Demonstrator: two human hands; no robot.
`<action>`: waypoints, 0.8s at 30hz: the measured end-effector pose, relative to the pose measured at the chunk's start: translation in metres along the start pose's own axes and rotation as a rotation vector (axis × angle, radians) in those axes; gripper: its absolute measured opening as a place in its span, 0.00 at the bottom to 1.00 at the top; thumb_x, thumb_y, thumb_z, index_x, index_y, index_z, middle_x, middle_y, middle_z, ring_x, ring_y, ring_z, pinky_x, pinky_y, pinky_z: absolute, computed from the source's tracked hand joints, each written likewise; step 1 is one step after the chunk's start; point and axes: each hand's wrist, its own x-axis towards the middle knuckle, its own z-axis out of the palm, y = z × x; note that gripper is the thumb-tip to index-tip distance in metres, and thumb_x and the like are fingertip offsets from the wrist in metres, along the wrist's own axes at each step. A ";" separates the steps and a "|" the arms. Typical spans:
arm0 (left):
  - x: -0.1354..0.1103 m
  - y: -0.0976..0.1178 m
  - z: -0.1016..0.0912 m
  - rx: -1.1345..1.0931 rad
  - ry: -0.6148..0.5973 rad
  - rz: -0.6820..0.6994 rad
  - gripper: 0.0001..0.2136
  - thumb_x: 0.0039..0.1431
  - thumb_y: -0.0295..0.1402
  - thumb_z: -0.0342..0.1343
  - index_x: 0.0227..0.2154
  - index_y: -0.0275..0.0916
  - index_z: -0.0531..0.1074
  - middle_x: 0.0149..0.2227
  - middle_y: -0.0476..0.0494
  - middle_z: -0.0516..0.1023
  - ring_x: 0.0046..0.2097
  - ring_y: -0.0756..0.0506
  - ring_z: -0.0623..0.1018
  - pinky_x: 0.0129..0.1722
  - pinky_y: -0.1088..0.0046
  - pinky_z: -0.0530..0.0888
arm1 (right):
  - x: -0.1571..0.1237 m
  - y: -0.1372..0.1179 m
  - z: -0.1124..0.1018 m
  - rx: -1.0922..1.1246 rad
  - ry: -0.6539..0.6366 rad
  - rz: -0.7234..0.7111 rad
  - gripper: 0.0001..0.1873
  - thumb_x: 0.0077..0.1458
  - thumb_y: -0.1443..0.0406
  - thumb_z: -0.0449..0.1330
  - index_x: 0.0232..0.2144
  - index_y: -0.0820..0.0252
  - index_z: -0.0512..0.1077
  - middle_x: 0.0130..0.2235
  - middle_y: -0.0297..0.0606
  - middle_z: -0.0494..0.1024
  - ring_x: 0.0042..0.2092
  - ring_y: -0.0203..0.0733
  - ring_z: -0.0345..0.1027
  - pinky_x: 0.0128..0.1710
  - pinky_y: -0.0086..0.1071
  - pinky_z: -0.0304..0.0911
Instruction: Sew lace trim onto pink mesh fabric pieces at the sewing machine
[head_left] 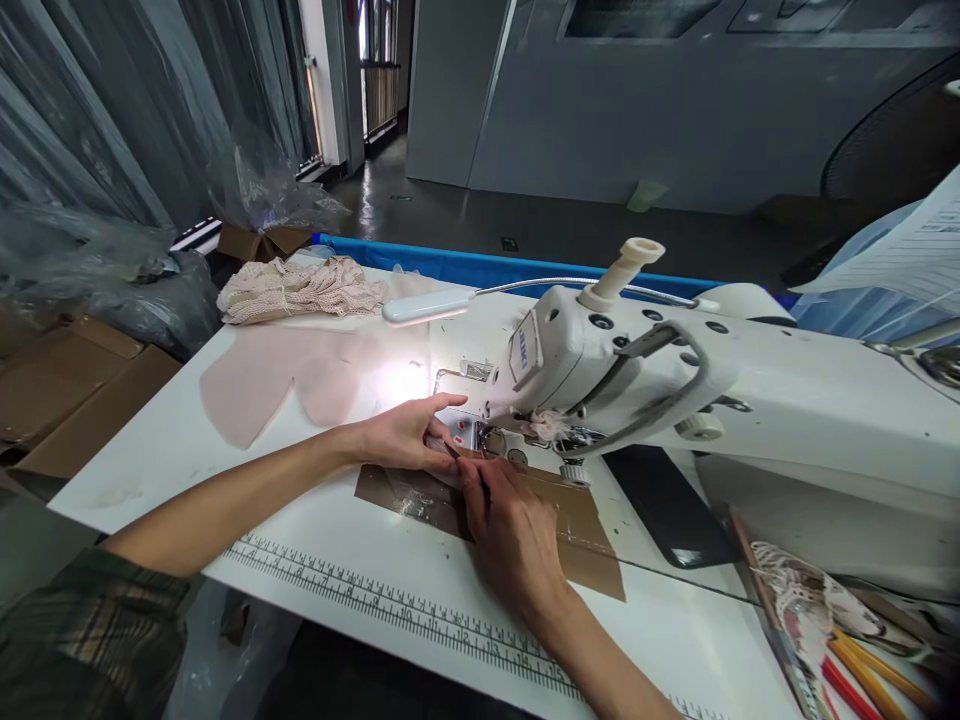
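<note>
My left hand (405,435) is closed on a small piece of pale pink fabric (444,472), its thumb and fingers pinching beside the presser foot area of a white sewing machine (570,350). Close against it, my right hand (514,525) grips a thin dark tool (453,451) whose tip points at the fabric; its exact kind is mostly hidden by the fingers. Both hands rest over a brown sheet (585,530) taped to the table. Flat pale pink fabric pieces (259,385) lie left of the machine.
A bundle of beige lace fabric (300,290) sits at the table's back left. A lamp (427,307) on a bendable neck lights the needle area. A black phone (671,505) lies right of the hands. A printed ruler (420,620) runs along the front edge. Cardboard boxes (82,390) stand left.
</note>
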 end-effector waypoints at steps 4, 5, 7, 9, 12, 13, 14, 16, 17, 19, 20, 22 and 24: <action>-0.001 -0.001 0.000 0.007 -0.039 -0.001 0.44 0.52 0.28 0.65 0.67 0.35 0.45 0.38 0.38 0.81 0.36 0.47 0.80 0.37 0.72 0.73 | 0.002 0.001 -0.003 0.106 -0.125 0.113 0.29 0.69 0.54 0.39 0.29 0.60 0.73 0.27 0.40 0.78 0.22 0.38 0.68 0.21 0.29 0.49; -0.001 -0.001 0.000 0.009 -0.050 0.000 0.44 0.53 0.29 0.65 0.67 0.35 0.44 0.39 0.38 0.81 0.36 0.47 0.80 0.37 0.72 0.73 | 0.002 0.001 -0.003 0.128 -0.157 0.140 0.29 0.69 0.54 0.39 0.28 0.60 0.72 0.26 0.39 0.77 0.22 0.38 0.68 0.21 0.29 0.49; -0.001 0.000 -0.001 0.025 -0.060 0.006 0.44 0.53 0.29 0.65 0.67 0.36 0.44 0.39 0.39 0.81 0.37 0.47 0.80 0.38 0.72 0.74 | 0.002 0.001 -0.004 0.153 -0.189 0.161 0.29 0.69 0.53 0.39 0.28 0.60 0.72 0.26 0.39 0.77 0.23 0.39 0.68 0.21 0.29 0.50; -0.001 0.000 -0.001 0.053 -0.053 0.012 0.43 0.52 0.27 0.64 0.67 0.36 0.44 0.39 0.40 0.81 0.37 0.47 0.79 0.37 0.73 0.73 | 0.002 0.000 -0.004 0.146 -0.178 0.140 0.30 0.69 0.52 0.38 0.30 0.60 0.73 0.28 0.40 0.78 0.24 0.39 0.69 0.22 0.29 0.50; -0.001 0.000 -0.001 0.083 -0.034 0.015 0.42 0.52 0.23 0.62 0.67 0.35 0.45 0.39 0.40 0.81 0.37 0.48 0.79 0.36 0.74 0.73 | 0.001 -0.003 -0.002 0.096 -0.123 0.079 0.31 0.69 0.52 0.36 0.32 0.61 0.73 0.31 0.42 0.78 0.26 0.40 0.70 0.22 0.29 0.49; -0.001 0.000 -0.001 0.079 -0.035 0.015 0.42 0.52 0.23 0.61 0.66 0.35 0.46 0.39 0.40 0.81 0.37 0.48 0.79 0.36 0.74 0.73 | 0.000 -0.004 0.000 0.076 -0.102 0.066 0.32 0.69 0.52 0.36 0.32 0.61 0.73 0.31 0.42 0.78 0.26 0.40 0.70 0.22 0.29 0.48; 0.000 -0.001 -0.001 0.069 -0.039 0.015 0.42 0.52 0.24 0.62 0.66 0.35 0.46 0.39 0.39 0.81 0.37 0.48 0.79 0.36 0.74 0.73 | 0.000 -0.004 0.001 0.055 -0.082 0.061 0.31 0.69 0.52 0.35 0.31 0.62 0.72 0.30 0.42 0.77 0.26 0.40 0.69 0.22 0.29 0.48; 0.000 -0.003 0.000 0.057 -0.049 0.020 0.42 0.53 0.26 0.62 0.66 0.34 0.45 0.39 0.38 0.81 0.38 0.47 0.79 0.37 0.73 0.73 | -0.001 -0.005 0.004 0.024 -0.052 0.064 0.31 0.70 0.53 0.35 0.30 0.62 0.71 0.29 0.42 0.77 0.25 0.40 0.68 0.22 0.29 0.47; 0.001 -0.003 0.000 0.053 -0.055 0.024 0.42 0.53 0.27 0.63 0.67 0.34 0.45 0.39 0.38 0.81 0.38 0.47 0.79 0.37 0.72 0.73 | 0.000 -0.005 0.005 0.018 -0.044 0.073 0.31 0.70 0.54 0.35 0.29 0.61 0.71 0.29 0.42 0.77 0.24 0.40 0.68 0.22 0.30 0.46; 0.001 -0.003 -0.002 0.064 -0.074 0.036 0.43 0.55 0.30 0.62 0.67 0.34 0.42 0.39 0.39 0.81 0.38 0.47 0.79 0.39 0.71 0.73 | 0.001 -0.003 0.005 0.049 -0.062 0.107 0.31 0.69 0.53 0.35 0.28 0.61 0.70 0.28 0.42 0.77 0.24 0.40 0.68 0.22 0.30 0.48; 0.001 -0.002 -0.005 0.100 -0.081 0.042 0.44 0.55 0.32 0.63 0.67 0.34 0.40 0.39 0.39 0.81 0.39 0.47 0.79 0.41 0.70 0.72 | 0.002 -0.002 0.003 0.085 -0.081 0.131 0.31 0.69 0.53 0.36 0.28 0.60 0.70 0.28 0.41 0.77 0.24 0.40 0.69 0.22 0.29 0.49; 0.000 0.002 -0.015 0.257 -0.058 0.057 0.48 0.51 0.33 0.66 0.68 0.36 0.39 0.41 0.40 0.80 0.41 0.45 0.78 0.43 0.68 0.71 | 0.005 0.004 -0.003 0.168 -0.111 0.173 0.30 0.69 0.52 0.36 0.29 0.59 0.70 0.27 0.41 0.78 0.25 0.42 0.71 0.23 0.30 0.53; -0.001 0.007 -0.029 0.476 0.014 0.086 0.52 0.45 0.34 0.70 0.68 0.39 0.42 0.45 0.40 0.78 0.44 0.43 0.76 0.46 0.67 0.69 | 0.008 0.013 -0.012 0.215 -0.147 0.183 0.30 0.68 0.50 0.36 0.29 0.58 0.70 0.26 0.41 0.78 0.25 0.43 0.71 0.23 0.31 0.54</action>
